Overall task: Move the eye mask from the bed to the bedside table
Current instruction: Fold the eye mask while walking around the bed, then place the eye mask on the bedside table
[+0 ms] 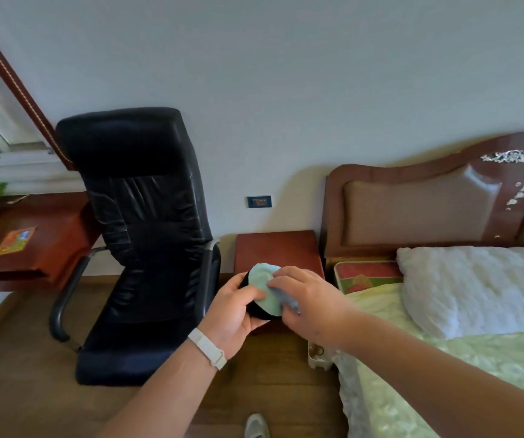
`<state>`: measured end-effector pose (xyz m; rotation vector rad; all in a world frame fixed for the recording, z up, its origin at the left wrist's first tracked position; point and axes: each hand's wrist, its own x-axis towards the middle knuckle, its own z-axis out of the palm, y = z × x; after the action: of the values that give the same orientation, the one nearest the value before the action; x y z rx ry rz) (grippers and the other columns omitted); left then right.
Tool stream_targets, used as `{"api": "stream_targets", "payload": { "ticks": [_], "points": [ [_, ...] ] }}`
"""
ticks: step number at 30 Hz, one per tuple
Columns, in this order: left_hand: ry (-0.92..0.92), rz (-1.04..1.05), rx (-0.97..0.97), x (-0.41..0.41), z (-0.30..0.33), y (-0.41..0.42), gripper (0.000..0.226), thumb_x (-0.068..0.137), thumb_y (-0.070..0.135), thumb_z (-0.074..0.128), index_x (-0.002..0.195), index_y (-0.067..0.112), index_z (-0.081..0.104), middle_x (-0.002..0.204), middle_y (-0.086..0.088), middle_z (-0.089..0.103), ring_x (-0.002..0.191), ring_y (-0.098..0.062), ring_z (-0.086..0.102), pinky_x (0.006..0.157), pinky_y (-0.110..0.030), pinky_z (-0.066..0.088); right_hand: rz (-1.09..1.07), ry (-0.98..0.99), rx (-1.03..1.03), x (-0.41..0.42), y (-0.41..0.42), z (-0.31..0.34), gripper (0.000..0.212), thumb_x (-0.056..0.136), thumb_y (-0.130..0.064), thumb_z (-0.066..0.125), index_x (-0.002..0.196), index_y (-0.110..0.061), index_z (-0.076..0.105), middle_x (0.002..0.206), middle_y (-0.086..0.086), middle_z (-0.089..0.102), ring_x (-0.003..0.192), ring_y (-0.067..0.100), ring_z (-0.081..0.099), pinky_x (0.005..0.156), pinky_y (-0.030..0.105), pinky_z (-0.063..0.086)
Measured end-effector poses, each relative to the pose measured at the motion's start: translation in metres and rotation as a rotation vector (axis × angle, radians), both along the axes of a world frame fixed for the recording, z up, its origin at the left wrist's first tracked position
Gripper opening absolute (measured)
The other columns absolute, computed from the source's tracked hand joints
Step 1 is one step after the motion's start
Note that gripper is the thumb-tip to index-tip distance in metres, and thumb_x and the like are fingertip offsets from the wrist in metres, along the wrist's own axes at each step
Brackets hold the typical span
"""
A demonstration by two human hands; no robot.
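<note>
The eye mask point(264, 284) is pale green on one side and black on the other, folded between both hands. My left hand point(237, 314) grips it from below and the left, a white band on that wrist. My right hand point(306, 303) pinches it from the right, fingers over its green face. Both hands hold it above the front edge of the reddish-brown bedside table point(278, 251), which stands between the chair and the bed point(444, 358). The lower part of the mask is hidden by my fingers.
A black office chair point(140, 235) stands left of the table. A wooden desk point(23, 248) with a sticker sits at far left. The bed has a white pillow point(482, 286), a green cover and a brown headboard point(428, 207). A wall socket point(259, 202) is above the table.
</note>
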<state>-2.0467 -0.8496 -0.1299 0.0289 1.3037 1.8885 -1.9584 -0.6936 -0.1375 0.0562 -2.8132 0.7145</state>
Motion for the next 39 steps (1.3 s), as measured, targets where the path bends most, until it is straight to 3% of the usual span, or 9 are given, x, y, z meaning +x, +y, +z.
{"api": "stream_targets", "payload": {
  "ticks": [3, 8, 17, 23, 29, 36, 39],
  "points": [
    [-0.029, -0.029, 0.010, -0.045, -0.004, 0.015, 0.037, 0.089, -0.005, 0.054, 0.122, 0.007, 0.064, 0.124, -0.025, 0.064, 0.110, -0.038, 0.065, 0.079, -0.046, 0.058, -0.050, -0.018, 0.006, -0.039, 0.013, -0.001, 0.046, 0.083, -0.021, 0.059, 0.128, -0.029, 0.050, 0.130, -0.009, 0.050, 0.117, 0.016, 0.047, 0.098, 0.023, 0.037],
    [-0.056, -0.044, 0.039, -0.127, -0.002, 0.027, 0.037, 0.090, -0.006, 0.051, 0.122, 0.006, 0.063, 0.124, -0.026, 0.063, 0.107, -0.037, 0.067, 0.075, -0.045, 0.059, -0.079, -0.031, 0.025, -0.119, 0.021, 0.008, 0.045, 0.083, -0.019, 0.060, 0.126, -0.025, 0.052, 0.129, -0.006, 0.051, 0.115, 0.019, 0.049, 0.095, 0.025, 0.038],
    [-0.116, -0.054, 0.087, -0.229, -0.009, 0.032, 0.039, 0.091, -0.009, 0.049, 0.125, 0.006, 0.060, 0.127, -0.026, 0.062, 0.115, -0.041, 0.062, 0.084, -0.052, 0.057, -0.096, -0.059, 0.030, -0.221, 0.026, 0.005, 0.043, 0.083, -0.021, 0.058, 0.125, -0.026, 0.053, 0.129, -0.007, 0.051, 0.115, 0.017, 0.048, 0.095, 0.023, 0.036],
    [-0.116, -0.026, 0.093, -0.276, -0.015, 0.050, 0.041, 0.091, -0.009, 0.049, 0.126, 0.007, 0.061, 0.125, -0.023, 0.066, 0.115, -0.040, 0.062, 0.083, -0.051, 0.058, -0.052, -0.057, 0.036, -0.268, 0.051, 0.000, 0.045, 0.079, -0.023, 0.053, 0.124, -0.023, 0.055, 0.129, -0.001, 0.053, 0.119, 0.021, 0.047, 0.102, 0.031, 0.038],
    [-0.123, 0.024, 0.022, -0.324, -0.035, 0.084, 0.037, 0.090, -0.007, 0.053, 0.121, 0.009, 0.065, 0.121, -0.021, 0.069, 0.112, -0.038, 0.064, 0.080, -0.050, 0.059, -0.039, -0.084, 0.008, -0.320, 0.093, -0.023, 0.044, 0.080, -0.021, 0.057, 0.124, -0.024, 0.055, 0.131, -0.002, 0.053, 0.120, 0.019, 0.047, 0.100, 0.022, 0.031],
    [-0.123, 0.074, -0.095, -0.380, -0.058, 0.146, 0.035, 0.091, -0.005, 0.053, 0.119, 0.009, 0.067, 0.118, -0.020, 0.070, 0.107, -0.035, 0.068, 0.074, -0.046, 0.059, 0.054, -0.097, -0.069, -0.383, 0.152, -0.050, 0.044, 0.076, -0.013, 0.063, 0.120, -0.016, 0.059, 0.126, 0.008, 0.055, 0.110, 0.028, 0.054, 0.096, 0.027, 0.038],
    [-0.102, 0.041, -0.176, -0.406, -0.069, 0.179, 0.034, 0.092, -0.003, 0.053, 0.122, 0.008, 0.064, 0.121, -0.021, 0.069, 0.110, -0.037, 0.065, 0.079, -0.047, 0.058, 0.038, -0.105, -0.101, -0.402, 0.186, -0.064, 0.043, 0.077, -0.014, 0.063, 0.119, -0.016, 0.059, 0.125, 0.007, 0.055, 0.107, 0.027, 0.056, 0.093, 0.026, 0.039]
  ]
}}
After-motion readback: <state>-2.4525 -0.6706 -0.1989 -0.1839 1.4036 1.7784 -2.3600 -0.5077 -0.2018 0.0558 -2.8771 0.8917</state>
